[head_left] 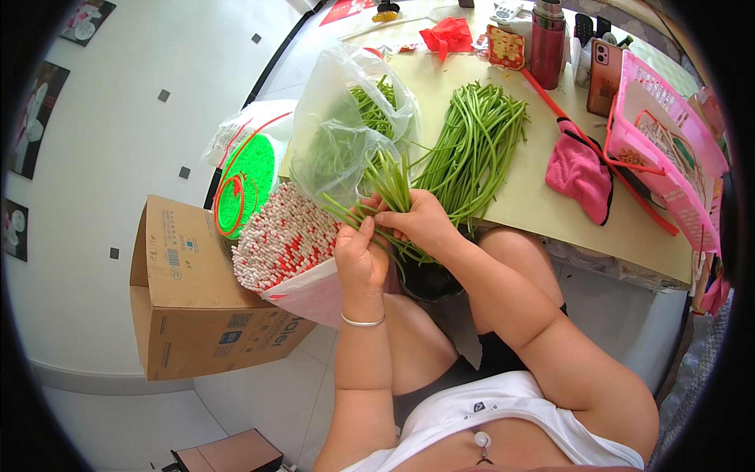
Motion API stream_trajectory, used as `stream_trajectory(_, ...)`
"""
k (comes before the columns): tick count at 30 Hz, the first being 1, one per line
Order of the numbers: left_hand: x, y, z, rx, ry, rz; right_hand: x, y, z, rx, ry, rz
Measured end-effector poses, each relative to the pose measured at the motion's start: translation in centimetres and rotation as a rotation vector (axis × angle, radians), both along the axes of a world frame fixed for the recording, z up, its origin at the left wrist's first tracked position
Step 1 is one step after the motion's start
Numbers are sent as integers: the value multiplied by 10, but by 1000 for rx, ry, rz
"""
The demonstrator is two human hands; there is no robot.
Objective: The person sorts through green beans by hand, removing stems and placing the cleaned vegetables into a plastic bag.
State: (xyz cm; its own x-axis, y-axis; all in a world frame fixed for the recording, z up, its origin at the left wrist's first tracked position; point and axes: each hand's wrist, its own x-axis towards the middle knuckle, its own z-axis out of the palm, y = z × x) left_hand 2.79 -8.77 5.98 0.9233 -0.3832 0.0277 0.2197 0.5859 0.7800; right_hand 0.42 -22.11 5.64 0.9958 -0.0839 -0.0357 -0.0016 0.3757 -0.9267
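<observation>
My right hand (pixel 427 218) is closed around a small bunch of long green vegetable stems (pixel 391 182), whose cut ends point up. Beside it, my left hand (pixel 363 250) pinches at the same stems with thumb and fingers; the fingertips of both hands nearly meet. Other stems droop below the hands over a black container (pixel 431 285) between my knees. A larger heap of green stems (pixel 478 145) lies on the table just beyond my right hand. To its left, a clear plastic bag (pixel 321 134) holds more stems.
A pale table (pixel 519 185) carries a pink basket (pixel 668 130), a pink cloth (pixel 580 173), a phone (pixel 604 77), a dark red thermos (pixel 547 47) and red paper (pixel 447 37). At left stand a cardboard box (pixel 212 275) and a sack of white-and-red sticks (pixel 287 244).
</observation>
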Motion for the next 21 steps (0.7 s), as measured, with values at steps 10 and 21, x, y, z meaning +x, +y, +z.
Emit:
stream_trajectory(10,11,13,-4,-86,40,97,6,-13,-1,-30,65,13)
stream_trajectory(21,14,20,0,-167,28,128,4,-8,-1,-88,97,78)
